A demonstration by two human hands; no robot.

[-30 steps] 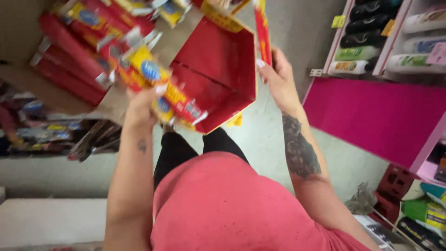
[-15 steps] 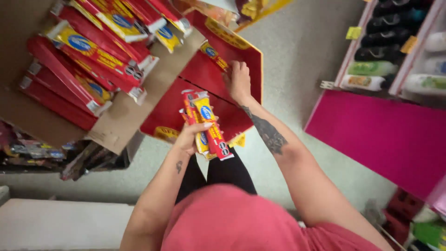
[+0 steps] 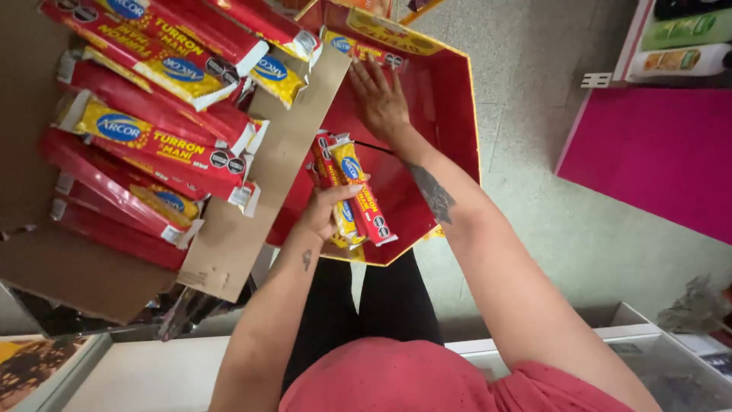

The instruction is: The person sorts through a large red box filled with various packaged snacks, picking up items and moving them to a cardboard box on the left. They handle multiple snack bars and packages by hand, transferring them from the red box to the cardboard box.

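Candy bars being loaded into a red display tray.

The left hand [image 3: 324,214] clasps a small bundle of red-and-yellow candy bars [image 3: 352,191] over the tray's near end. The right hand [image 3: 381,99] lies flat, fingers spread, on the floor of the red cardboard tray [image 3: 450,107], holding nothing. The brown carton [image 3: 252,221] of matching bars sits just left. Judgement: steady the tray with the flat hand, lay bars in square, labels up, against the far wall.

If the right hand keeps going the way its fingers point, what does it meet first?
The right hand, flat inside the red cardboard display tray, points at the yellow-and-red wrapped bars by the tray's far wall, probably first; depth unclear.
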